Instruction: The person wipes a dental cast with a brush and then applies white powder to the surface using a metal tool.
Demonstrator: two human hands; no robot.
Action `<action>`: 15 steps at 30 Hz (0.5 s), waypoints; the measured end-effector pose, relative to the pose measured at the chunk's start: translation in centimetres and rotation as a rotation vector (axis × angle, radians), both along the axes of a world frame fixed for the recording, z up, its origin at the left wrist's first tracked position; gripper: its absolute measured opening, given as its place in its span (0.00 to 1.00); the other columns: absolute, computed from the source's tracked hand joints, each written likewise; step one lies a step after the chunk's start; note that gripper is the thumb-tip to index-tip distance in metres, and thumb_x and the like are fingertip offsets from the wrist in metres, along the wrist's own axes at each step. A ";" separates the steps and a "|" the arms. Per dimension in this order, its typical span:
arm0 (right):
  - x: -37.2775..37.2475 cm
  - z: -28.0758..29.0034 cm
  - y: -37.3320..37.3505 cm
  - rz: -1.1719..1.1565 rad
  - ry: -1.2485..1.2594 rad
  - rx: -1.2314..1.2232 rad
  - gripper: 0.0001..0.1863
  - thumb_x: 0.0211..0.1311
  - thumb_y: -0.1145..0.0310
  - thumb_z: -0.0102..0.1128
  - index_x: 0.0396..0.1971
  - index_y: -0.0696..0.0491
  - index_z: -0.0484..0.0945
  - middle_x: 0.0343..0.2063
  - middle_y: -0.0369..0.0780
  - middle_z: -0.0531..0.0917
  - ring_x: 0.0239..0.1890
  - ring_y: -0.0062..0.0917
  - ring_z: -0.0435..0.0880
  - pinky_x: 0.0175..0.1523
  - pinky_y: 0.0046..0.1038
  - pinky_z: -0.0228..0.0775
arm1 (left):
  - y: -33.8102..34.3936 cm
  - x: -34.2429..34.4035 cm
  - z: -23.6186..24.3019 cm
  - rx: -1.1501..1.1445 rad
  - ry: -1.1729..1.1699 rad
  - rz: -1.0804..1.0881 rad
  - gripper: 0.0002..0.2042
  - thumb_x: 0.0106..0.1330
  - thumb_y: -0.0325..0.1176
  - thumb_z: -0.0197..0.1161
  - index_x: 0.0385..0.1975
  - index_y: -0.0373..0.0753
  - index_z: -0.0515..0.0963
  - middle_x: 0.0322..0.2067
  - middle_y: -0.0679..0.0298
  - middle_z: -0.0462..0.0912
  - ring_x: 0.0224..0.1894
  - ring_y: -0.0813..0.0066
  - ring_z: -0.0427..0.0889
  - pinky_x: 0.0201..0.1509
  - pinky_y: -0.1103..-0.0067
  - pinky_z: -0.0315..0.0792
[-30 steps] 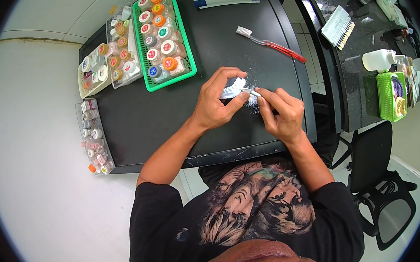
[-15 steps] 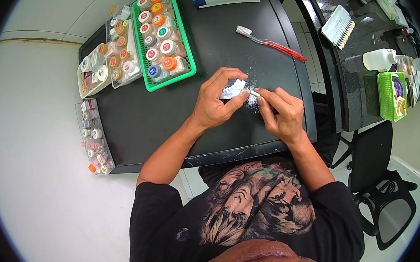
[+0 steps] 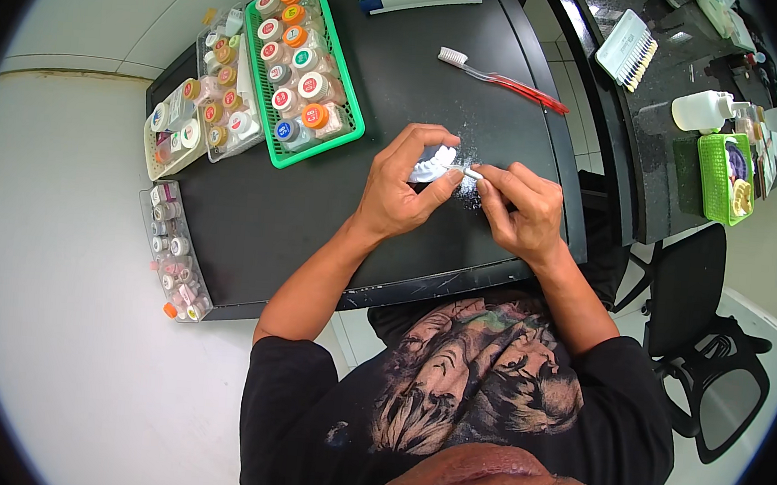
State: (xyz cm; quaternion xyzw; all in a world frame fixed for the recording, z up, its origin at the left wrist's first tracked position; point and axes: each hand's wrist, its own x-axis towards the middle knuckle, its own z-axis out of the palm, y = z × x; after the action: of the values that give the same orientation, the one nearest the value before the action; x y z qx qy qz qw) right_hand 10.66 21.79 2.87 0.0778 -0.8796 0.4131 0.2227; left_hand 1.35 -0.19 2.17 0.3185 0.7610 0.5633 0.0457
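Note:
My left hand [image 3: 397,187] is wrapped around a white dental cast [image 3: 428,168], with tooth shapes showing along its upper right side. Between the thumb and fingers of my right hand [image 3: 528,209] is a slim, pale handheld tool [image 3: 473,173]. Its thin tip meets the cast close to my left thumb; the exact contact point is too small to make out. White powder [image 3: 467,194] lies scattered on the black tabletop [image 3: 272,234] beneath and beyond my hands.
A red-handled toothbrush [image 3: 507,86] lies beyond my hands. At the left stand a green basket [image 3: 356,132] of capped jars and trays of small jars [image 3: 172,245]. A tooth shade guide [image 3: 631,52], a white bottle [image 3: 699,111] and a black chair [image 3: 687,290] are to the right.
The cast has turned very slightly in my left hand. Both hands keep nearly the same place, with the tool still at the cast.

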 end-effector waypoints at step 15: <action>0.1 0.1 0.0 0.010 -0.005 -0.015 0.07 0.67 0.77 0.79 0.43 0.56 0.94 0.24 0.36 0.82 0.18 0.27 0.83 0.26 0.33 0.72 | 0.0 -0.1 -0.1 0.032 -0.003 -0.024 0.18 0.73 0.32 0.79 0.59 0.35 0.87 0.55 0.53 0.91 0.54 0.63 0.92 0.61 0.71 0.83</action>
State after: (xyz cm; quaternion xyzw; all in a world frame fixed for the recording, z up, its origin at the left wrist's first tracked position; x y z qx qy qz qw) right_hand 10.72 21.83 2.98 0.0794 -0.8767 0.4208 0.2189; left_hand 1.28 -0.23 2.09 0.3273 0.7481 0.5752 0.0484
